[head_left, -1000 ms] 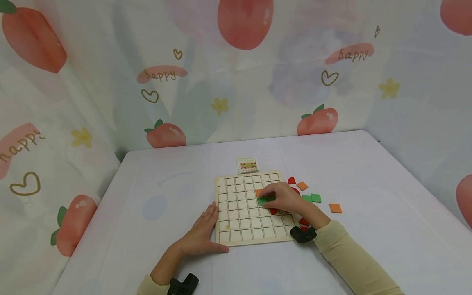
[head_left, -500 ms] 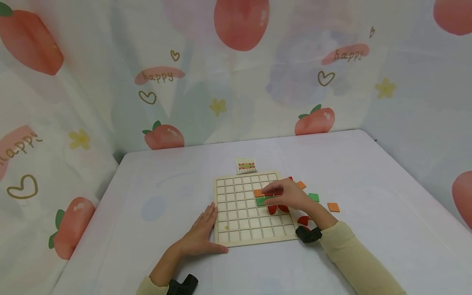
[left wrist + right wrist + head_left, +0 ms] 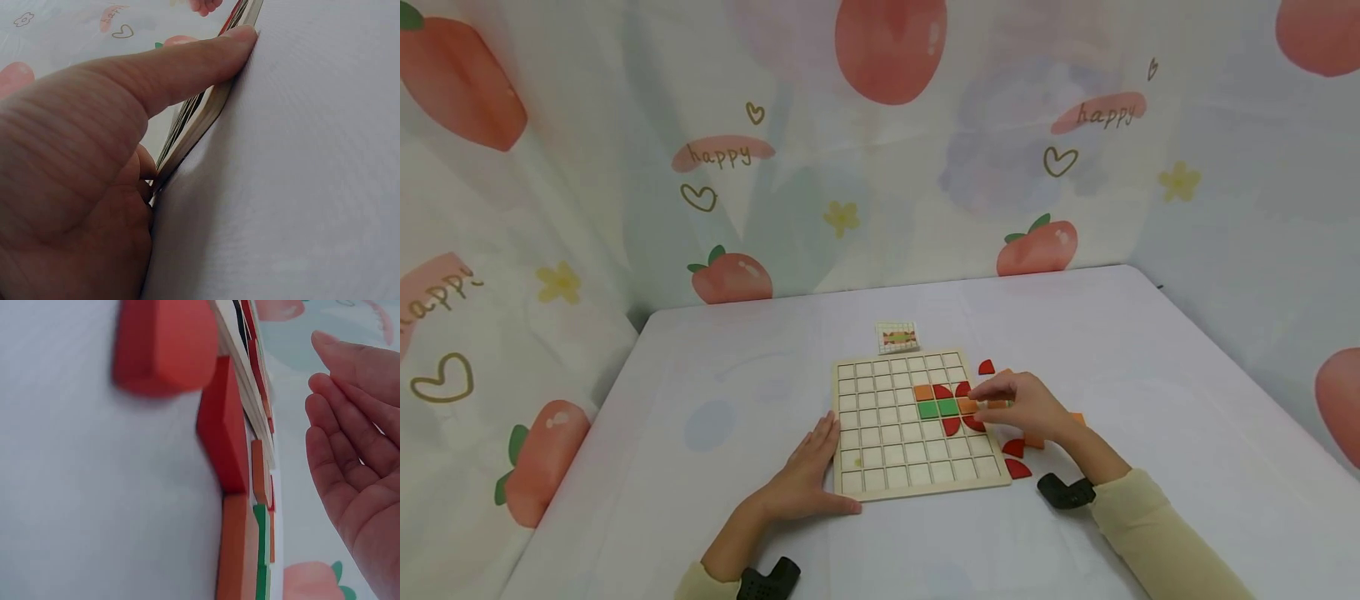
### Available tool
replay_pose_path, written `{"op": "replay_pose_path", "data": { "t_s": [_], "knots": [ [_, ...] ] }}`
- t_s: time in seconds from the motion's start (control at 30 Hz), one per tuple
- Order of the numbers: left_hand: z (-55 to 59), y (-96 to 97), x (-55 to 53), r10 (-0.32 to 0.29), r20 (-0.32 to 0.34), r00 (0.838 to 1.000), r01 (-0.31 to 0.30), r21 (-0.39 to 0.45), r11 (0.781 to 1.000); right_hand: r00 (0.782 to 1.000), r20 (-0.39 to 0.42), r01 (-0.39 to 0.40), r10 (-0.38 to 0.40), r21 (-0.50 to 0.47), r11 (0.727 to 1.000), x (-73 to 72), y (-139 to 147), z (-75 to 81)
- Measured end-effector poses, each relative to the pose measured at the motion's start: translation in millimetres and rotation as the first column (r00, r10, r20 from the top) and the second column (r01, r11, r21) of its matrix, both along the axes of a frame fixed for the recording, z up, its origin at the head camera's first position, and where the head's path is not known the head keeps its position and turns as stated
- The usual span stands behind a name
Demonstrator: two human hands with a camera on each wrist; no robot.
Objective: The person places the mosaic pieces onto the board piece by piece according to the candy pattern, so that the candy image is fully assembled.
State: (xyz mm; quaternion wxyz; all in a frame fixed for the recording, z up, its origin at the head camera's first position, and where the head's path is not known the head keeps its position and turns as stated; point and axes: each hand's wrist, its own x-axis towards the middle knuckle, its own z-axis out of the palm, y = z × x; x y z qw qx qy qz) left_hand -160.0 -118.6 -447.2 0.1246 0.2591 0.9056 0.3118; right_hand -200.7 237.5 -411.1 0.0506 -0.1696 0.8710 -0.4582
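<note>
A pale wooden grid board (image 3: pixel 880 437) lies on the table. My left hand (image 3: pixel 805 475) rests at its near left corner, fingers straight along the left edge and thumb along the front edge; in the left wrist view the thumb touches the board's side. On the board are two green squares (image 3: pixel 928 409), an orange square (image 3: pixel 922 392) left of the upper red pieces, another orange square (image 3: pixel 967 405) further right, and several rounded red pieces (image 3: pixel 951 427). Above the right edge hovers my right hand (image 3: pixel 1030 408); the right wrist view shows its fingers loosely bent, with nothing between them.
Behind the board lies a small pattern card (image 3: pixel 898 337). Loose red pieces (image 3: pixel 1017 469), orange squares (image 3: pixel 1033 441) and green ones lie right of the board, partly hidden by my right hand. A patterned cloth (image 3: pixel 880 183) hangs behind the table.
My right hand has moved right from over the middle of the board to its right edge, uncovering green, orange and red pieces there. The left hand has stayed at the corner.
</note>
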Motion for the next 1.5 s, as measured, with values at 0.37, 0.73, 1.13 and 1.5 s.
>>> {"op": "replay_pose_path", "data": {
  "t_s": [0.37,0.73,1.13,1.5],
  "knots": [
    [-1.1,-1.3,-2.1,0.001,0.005,1.0,-0.001,-0.003,1.0,0.997,0.023,0.077,-0.079,0.086,0.993,3.5,18.4,2.0],
    [-1.1,0.6,-1.7,-0.002,0.008,1.0,0.002,-0.008,1.0,0.995,0.024,0.095,-0.099,0.136,0.986,16.2,50.5,5.1],
    [-1.8,-0.2,-1.2,-0.001,0.011,1.0,0.001,-0.013,1.0,0.987,-0.016,0.159,-0.159,0.196,0.968,24.4,74.9,2.6],
    [-2.1,-0.1,-1.9,0.001,0.007,1.0,0.0,-0.017,1.0,0.976,-0.038,0.215,-0.213,0.278,0.936,33.1,96.9,-1.1]
  ]
}}
